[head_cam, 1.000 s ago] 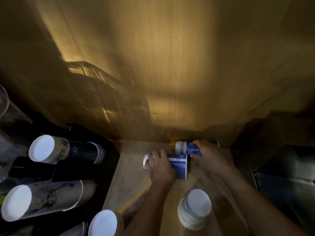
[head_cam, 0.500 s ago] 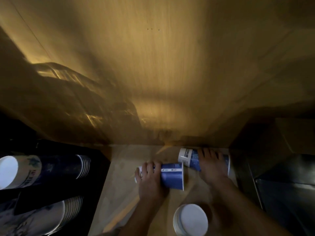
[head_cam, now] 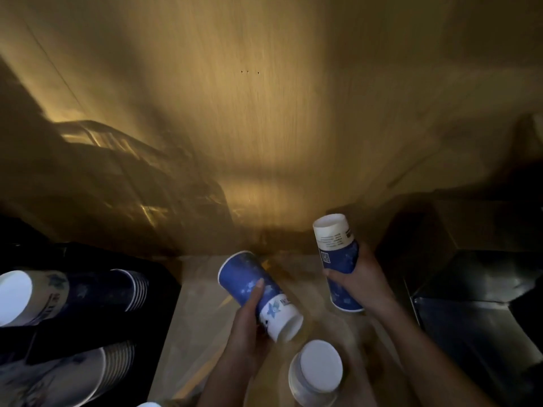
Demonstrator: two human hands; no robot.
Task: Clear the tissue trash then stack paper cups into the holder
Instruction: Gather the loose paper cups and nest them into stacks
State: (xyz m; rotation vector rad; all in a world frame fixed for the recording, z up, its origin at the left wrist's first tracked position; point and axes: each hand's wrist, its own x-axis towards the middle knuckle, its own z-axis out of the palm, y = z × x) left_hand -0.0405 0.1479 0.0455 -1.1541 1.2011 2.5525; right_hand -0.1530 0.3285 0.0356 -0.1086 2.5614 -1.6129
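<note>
From the head camera, both cups that lay on their sides on the surface [head_cam: 199, 312] a second ago are now lifted clear of it. The left hand [head_cam: 246, 324] has its fingers wrapped round the left cup [head_cam: 258, 295], which tilts with its white base toward the camera and its open mouth pointing away and up-left. The right hand [head_cam: 361, 286] grips the right cup [head_cam: 338, 259] nearly upright, base on top and mouth down. The two are well apart, not nested. An upside-down stack of cups [head_cam: 317, 368] stands near the bottom edge between the forearms. At far left the holder [head_cam: 164, 289], dark and hard to read, carries two lying stacks [head_cam: 73, 295]. No tissue is visible. Picking up looks finished; the likely next step is nesting one cup into the other.
</note>
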